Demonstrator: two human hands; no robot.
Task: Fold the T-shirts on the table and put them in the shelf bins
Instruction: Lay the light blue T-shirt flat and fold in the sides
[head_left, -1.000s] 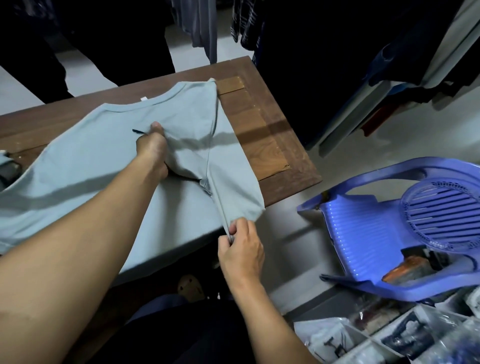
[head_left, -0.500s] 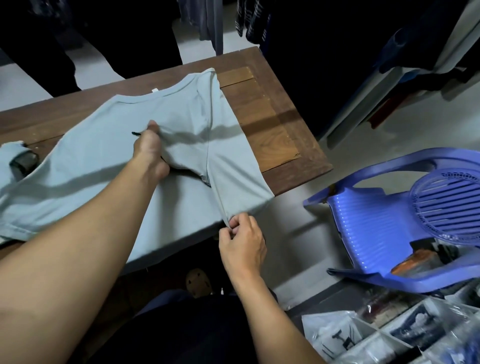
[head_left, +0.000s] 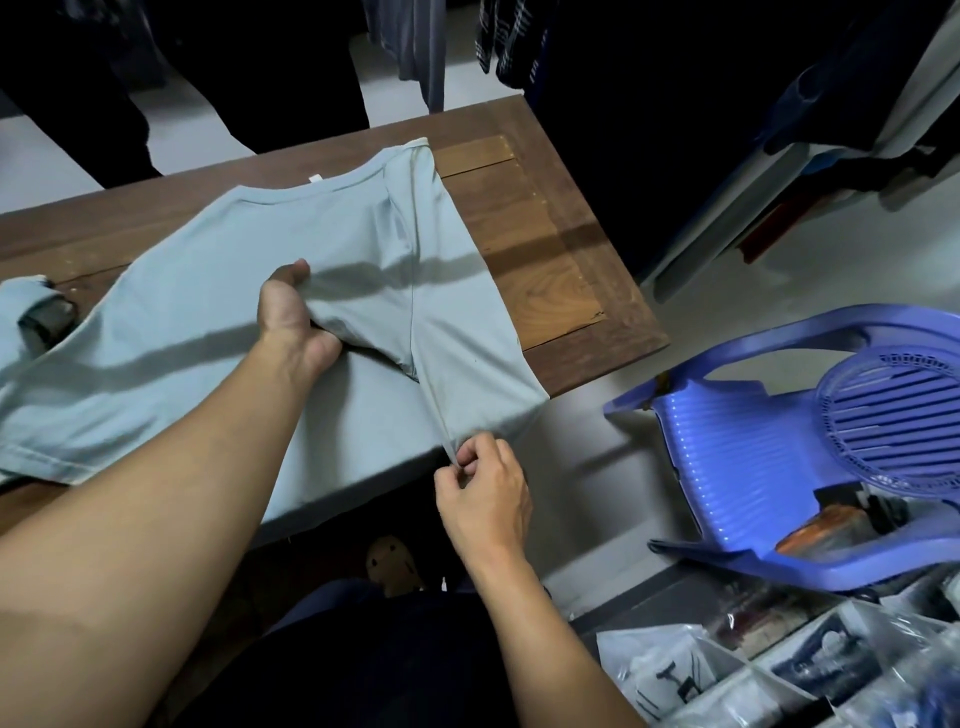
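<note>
A pale blue-grey T-shirt lies spread on the brown wooden table, its collar toward the far edge. Its right side is folded over toward the middle. My left hand grips the folded flap near the shirt's centre, fingers tucked under the cloth. My right hand pinches the fold's lower corner at the table's near edge, where the hem hangs off. The shirt's left sleeve lies bunched at the far left.
A blue plastic chair lies tipped on the floor to the right. Plastic-wrapped packages fill the lower right corner. Dark clothes hang beyond the table's right end. Pale floor shows between table and chair.
Both hands keep their grips on the fold. The view has shifted slightly, and my right hand has drawn the lower corner a little tighter along the fold line.
</note>
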